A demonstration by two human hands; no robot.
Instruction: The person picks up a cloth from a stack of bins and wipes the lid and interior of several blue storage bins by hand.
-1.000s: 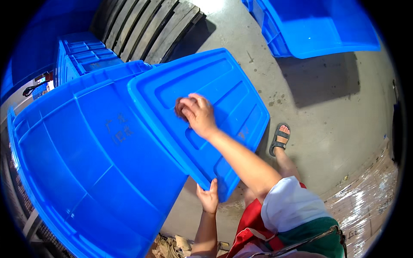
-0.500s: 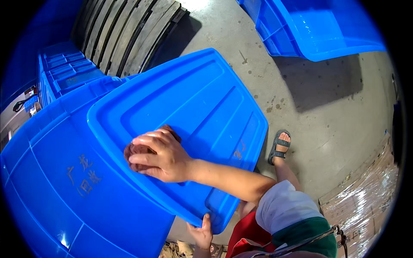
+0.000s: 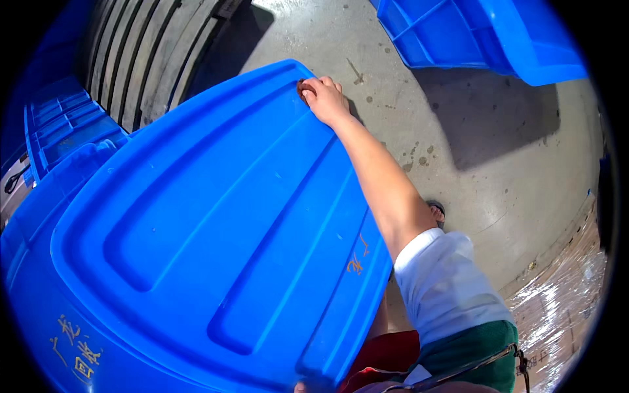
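A large ribbed blue plastic lid [image 3: 255, 216] lies tilted across a blue bin [image 3: 131, 357] with handwriting on its side. At the lid's far corner, my right hand [image 3: 325, 99] is closed over a brown cloth [image 3: 303, 89] and presses it on the rim. Most of the cloth is hidden under the fingers. Only a thumb tip of my left hand [image 3: 300, 388] shows, at the lid's near edge by the bottom of the view; its other fingers are out of sight.
Slatted wooden pallets [image 3: 144, 62] stand at the far left, beside more blue bins [image 3: 69, 124]. Another blue bin [image 3: 452, 33] is at the far right, over the concrete floor [image 3: 485, 203]. Film-wrapped cardboard [image 3: 557, 295] sits at the lower right.
My right hand has slid the cloth from the lid's left near side to its far corner. The lid now fills more of the view, and my left hand has mostly dropped out of sight.
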